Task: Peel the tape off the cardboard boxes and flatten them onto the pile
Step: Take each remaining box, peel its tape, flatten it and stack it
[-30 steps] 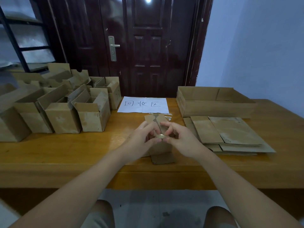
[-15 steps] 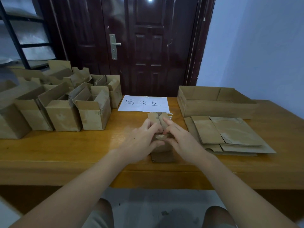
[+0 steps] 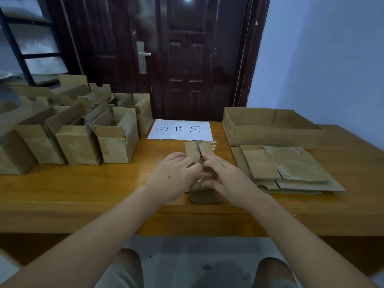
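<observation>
— On the table [image 3: 62, 194], near its front edge, what is pressed?
— A small box [image 3: 198, 151] is pressed by the left hand [image 3: 176, 175] and right hand [image 3: 226, 179], fingers nearly straight. The pile [image 3: 291, 169] is seen just beside, at right.

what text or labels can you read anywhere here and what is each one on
"回收区": handwritten in dark ink on the white paper sheet, which lies flat on the wooden table in front of the door.
A faint mark on the side of one open cardboard box: too blurred to read.
Nothing else legible.
</observation>
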